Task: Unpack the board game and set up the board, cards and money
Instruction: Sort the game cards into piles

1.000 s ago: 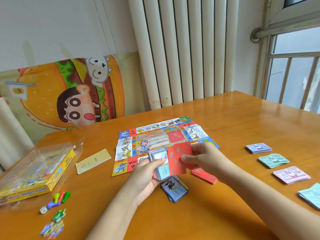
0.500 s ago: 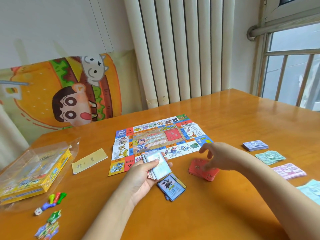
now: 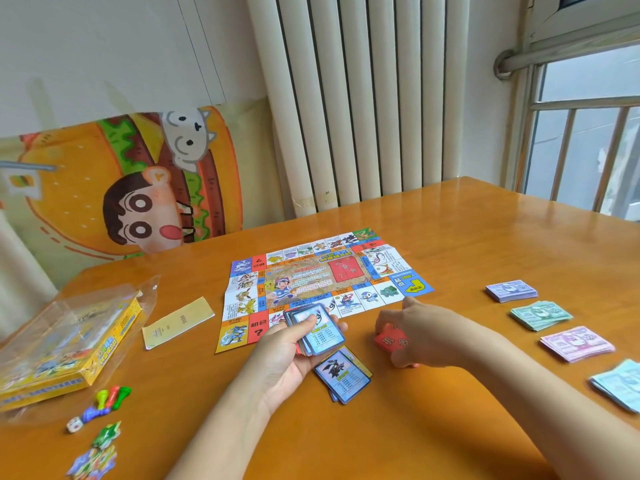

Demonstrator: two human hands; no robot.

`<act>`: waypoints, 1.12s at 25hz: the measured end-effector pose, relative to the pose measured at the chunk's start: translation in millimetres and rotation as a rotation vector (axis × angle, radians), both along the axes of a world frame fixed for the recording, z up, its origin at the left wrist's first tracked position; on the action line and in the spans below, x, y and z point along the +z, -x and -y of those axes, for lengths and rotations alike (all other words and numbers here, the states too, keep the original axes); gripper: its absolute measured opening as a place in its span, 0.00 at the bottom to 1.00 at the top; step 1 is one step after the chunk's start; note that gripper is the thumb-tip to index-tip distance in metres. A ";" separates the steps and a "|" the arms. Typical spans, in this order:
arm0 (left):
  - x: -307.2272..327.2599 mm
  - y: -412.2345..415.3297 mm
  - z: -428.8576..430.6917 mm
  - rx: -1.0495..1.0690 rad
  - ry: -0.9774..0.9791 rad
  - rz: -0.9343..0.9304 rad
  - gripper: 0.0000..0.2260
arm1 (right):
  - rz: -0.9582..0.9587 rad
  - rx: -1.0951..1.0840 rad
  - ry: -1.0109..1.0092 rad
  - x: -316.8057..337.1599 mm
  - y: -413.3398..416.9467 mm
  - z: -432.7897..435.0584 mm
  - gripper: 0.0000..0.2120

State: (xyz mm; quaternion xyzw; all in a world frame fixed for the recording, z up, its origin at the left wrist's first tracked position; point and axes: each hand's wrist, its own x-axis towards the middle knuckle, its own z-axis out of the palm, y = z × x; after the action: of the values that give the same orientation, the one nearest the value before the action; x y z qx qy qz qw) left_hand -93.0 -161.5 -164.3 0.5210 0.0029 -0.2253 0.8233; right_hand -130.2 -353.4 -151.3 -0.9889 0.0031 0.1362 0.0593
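Note:
The paper game board lies unfolded mid-table. My left hand grips a stack of blue cards just in front of the board's near edge. A second small pile of blue cards lies face up on the table below it. My right hand arches over the red card pile, fingers on its far side and thumb on its near side, hiding most of it. Several money stacks lie at the right: purple, green, pink and light blue.
The yellow game box, inside a clear plastic bag, sits at the left edge. A yellow paper slip lies beside the board. Coloured pawns, a die and cardboard tokens lie at the near left.
My right hand carried a red card from the stack in my left hand down onto the red pile and now closes around that pile. My left hand kept hold of the blue cards.

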 end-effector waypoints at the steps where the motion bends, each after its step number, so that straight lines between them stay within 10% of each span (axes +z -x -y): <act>1: 0.4 0.6 -0.2 0.002 0.003 0.001 0.07 | 0.002 -0.004 -0.001 -0.1 0.1 -0.8 0.25; 10: -3.6 -1.4 0.7 0.114 -0.118 0.050 0.06 | 0.112 -0.025 -0.050 -9.5 -5.4 1.2 0.21; 15: -6.8 -0.7 0.8 0.144 -0.231 0.168 0.09 | 0.547 -0.137 -0.586 -12.6 -15.5 -3.0 0.10; 18: -6.4 1.7 1.7 0.122 -0.274 0.280 0.13 | 0.373 -0.049 -1.093 -6.9 -11.3 -10.6 0.12; 28: -4.7 3.0 5.1 0.010 -0.076 0.159 0.09 | 0.270 -0.180 -1.309 -12.8 -11.6 -22.0 0.11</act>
State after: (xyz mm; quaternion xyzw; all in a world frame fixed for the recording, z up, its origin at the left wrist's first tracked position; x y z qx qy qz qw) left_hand -96.0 -166.6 -168.9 0.5681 -0.0513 -0.1789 0.8017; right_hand -118.6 -331.4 -164.1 -0.7534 -0.0053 -0.0201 0.6573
